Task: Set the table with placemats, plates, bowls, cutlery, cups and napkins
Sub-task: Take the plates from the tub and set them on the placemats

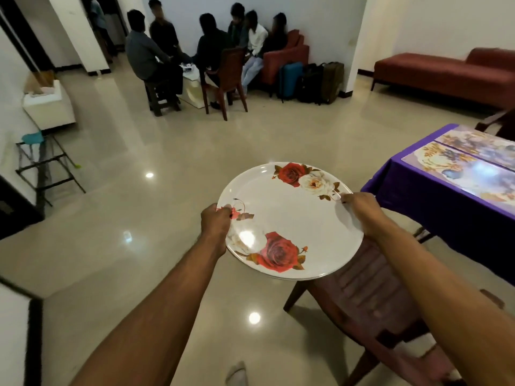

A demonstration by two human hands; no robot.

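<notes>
I hold a large white plate [287,218] printed with red and white roses out in front of me, above the floor. A second rim shows under its near edge, so it looks like a small stack. My left hand [216,222] grips the left rim, thumb on top. My right hand [362,211] grips the right rim. The table [412,196] with a purple cloth stands to the right, with two floral placemats [457,165] lying on it.
A dark wooden chair [370,299] stands just below the plate, beside the table. Several people sit around a small table at the back. Suitcases, a red sofa and a red daybed line the far wall. A folding rack stands at the left.
</notes>
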